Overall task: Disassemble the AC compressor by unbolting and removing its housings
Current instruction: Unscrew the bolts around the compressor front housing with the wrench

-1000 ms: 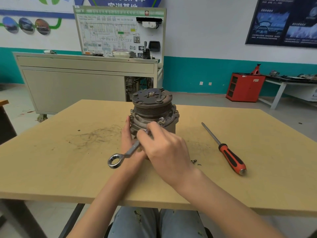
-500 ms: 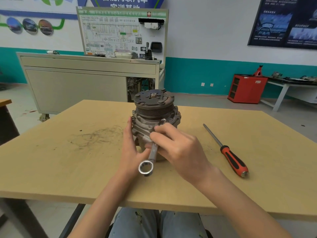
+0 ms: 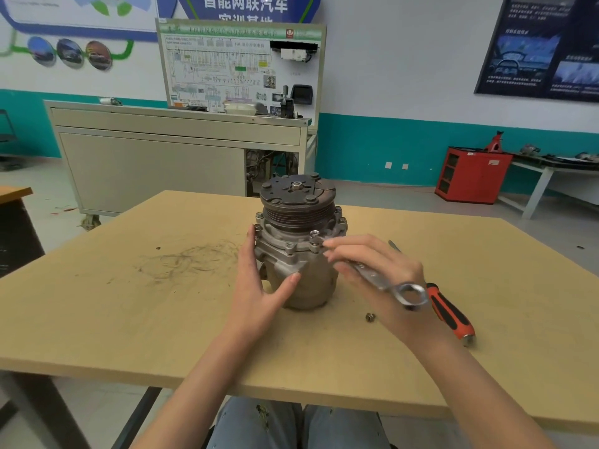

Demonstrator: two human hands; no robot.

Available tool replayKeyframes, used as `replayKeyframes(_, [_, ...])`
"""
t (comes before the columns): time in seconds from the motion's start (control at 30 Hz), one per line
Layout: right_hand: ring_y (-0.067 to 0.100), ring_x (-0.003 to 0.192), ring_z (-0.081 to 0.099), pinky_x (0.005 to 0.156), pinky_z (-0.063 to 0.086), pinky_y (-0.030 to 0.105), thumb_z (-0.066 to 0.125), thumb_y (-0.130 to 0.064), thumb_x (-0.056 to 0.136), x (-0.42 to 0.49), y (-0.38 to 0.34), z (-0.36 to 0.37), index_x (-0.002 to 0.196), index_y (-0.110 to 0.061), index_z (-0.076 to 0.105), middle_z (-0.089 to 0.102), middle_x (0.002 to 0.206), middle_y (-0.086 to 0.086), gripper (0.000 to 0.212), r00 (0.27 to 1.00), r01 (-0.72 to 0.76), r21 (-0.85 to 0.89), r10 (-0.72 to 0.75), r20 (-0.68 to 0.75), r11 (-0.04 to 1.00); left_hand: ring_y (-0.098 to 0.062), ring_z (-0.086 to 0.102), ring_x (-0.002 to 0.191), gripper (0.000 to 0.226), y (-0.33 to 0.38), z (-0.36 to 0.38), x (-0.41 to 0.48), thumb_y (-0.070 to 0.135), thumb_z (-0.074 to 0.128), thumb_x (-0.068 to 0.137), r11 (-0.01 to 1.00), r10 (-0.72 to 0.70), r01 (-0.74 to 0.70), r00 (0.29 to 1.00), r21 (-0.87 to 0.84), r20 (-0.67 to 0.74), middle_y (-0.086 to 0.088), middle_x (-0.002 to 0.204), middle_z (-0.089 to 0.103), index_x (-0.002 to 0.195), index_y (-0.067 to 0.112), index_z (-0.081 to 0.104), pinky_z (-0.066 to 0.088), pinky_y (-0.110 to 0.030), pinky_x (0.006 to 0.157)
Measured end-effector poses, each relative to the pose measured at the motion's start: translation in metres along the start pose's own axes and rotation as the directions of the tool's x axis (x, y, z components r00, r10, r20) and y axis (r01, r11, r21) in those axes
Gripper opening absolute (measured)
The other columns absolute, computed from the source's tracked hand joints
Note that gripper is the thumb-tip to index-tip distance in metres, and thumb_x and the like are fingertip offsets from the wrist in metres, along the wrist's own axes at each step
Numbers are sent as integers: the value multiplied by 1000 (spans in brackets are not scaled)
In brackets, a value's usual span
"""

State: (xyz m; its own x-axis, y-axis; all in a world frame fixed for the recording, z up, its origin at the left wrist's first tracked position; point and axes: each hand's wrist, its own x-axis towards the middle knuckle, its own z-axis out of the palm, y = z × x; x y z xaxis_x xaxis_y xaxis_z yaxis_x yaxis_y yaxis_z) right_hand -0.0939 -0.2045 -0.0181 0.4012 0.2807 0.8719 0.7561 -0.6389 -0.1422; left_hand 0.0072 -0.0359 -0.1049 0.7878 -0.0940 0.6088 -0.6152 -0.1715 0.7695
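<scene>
The compressor is standing upright, pulley end up, in the middle of the desk. The left hand is bracing its side with straight, open fingers. The right hand is holding a wrench in its fingers while its fingertips are reaching to a flange bolt. One small loose fastener is lying near a screwdriver. Several bolts are sitting in the flange and the housings are joined, so the work looks early.

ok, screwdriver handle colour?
Screwdriver handle: orange-red with black grip inlays, clearest in the head view, lying right of the compressor.
</scene>
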Motion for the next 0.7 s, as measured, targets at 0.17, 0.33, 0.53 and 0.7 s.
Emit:
replayKeyframes(0.17, [23, 99, 66, 87, 53, 33, 48, -8, 91, -1, 20, -10, 99, -13, 63, 69, 105, 2, 18, 883, -412, 540, 467, 39, 734, 30, 13, 126, 105, 5, -1, 0, 67, 61, 68, 1000, -3, 3, 1000, 2, 8, 33, 144, 13, 151, 33, 6, 16, 7, 97])
replayKeyframes(0.33, [28, 81, 70, 70, 56, 29, 31, -3, 97, 29, 58, -18, 103, -11, 41, 70, 97, 22, 14, 702, -537, 832, 619, 352, 136, 31, 13, 125, 103, 5, -2, 0, 67, 61, 69, 1000, -1, 0, 1000, 10, 6, 39, 141, 10, 149, 37, 5, 16, 9, 95])
replayKeyframes(0.53, [22, 68, 71, 60, 57, 23, 31, -6, 99, 50, 87, -6, 93, -11, 46, 72, 85, 20, 16, 592, -595, 796, 608, 529, -114, 31, 13, 125, 98, 5, -1, 0, 56, 66, 73, 1000, 2, -2, 1000, 26, 8, 39, 141, 11, 148, 38, 6, 16, 9, 95])
replayKeyframes(0.7, [16, 63, 70, 57, 56, 21, 50, -24, 87, 57, 71, -11, 86, -5, 57, 73, 76, 12, 20, 707, -452, 849, 691, 153, 275, 32, 15, 123, 99, 6, -2, 0, 58, 70, 75, 1000, -8, 8, 1000, 9, 8, 38, 141, 12, 149, 37, 7, 17, 9, 93])
